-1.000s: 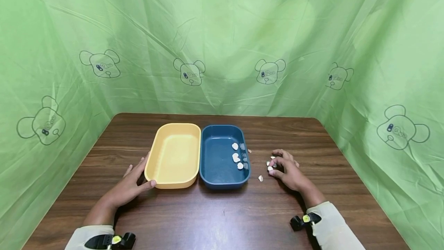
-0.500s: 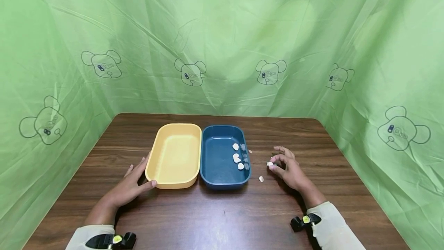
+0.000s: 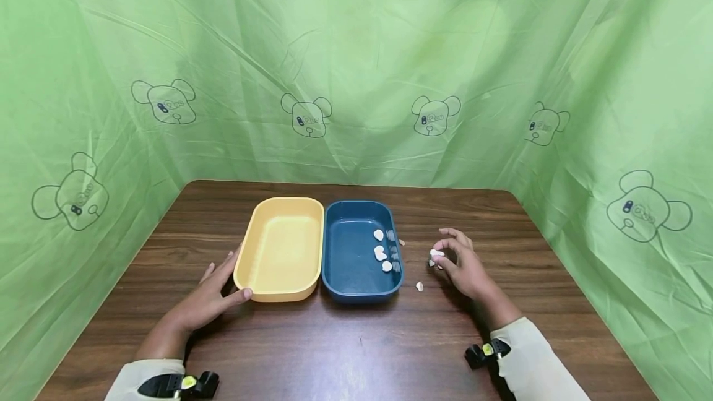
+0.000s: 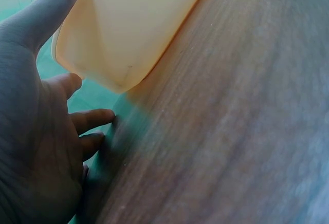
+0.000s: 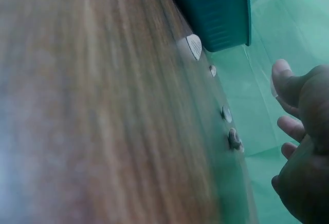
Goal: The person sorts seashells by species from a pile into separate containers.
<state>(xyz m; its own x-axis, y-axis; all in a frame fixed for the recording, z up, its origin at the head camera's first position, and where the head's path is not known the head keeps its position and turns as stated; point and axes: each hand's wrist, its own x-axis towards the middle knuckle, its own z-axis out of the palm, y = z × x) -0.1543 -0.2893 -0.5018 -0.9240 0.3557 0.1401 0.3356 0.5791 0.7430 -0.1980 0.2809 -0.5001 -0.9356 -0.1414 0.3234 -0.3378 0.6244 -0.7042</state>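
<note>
A small white piece (image 3: 437, 253) sits pinched at the fingertips of the right hand (image 3: 461, 265), raised just above the wooden table (image 3: 356, 339) to the right of the blue tray (image 3: 356, 251). The pinch looks light and the piece is tiny, so it could slip out and drop among the loose pieces (image 5: 234, 139) on the table beneath the hand, or bounce off the tray's rim instead of landing with the pieces (image 3: 382, 251) already inside. One more piece (image 3: 419, 286) lies near the tray's front corner. The left hand (image 3: 208, 299) rests open against the yellow tray (image 3: 281, 246), thumb at its near corner; a nudge there would shove both touching trays sideways.
</note>
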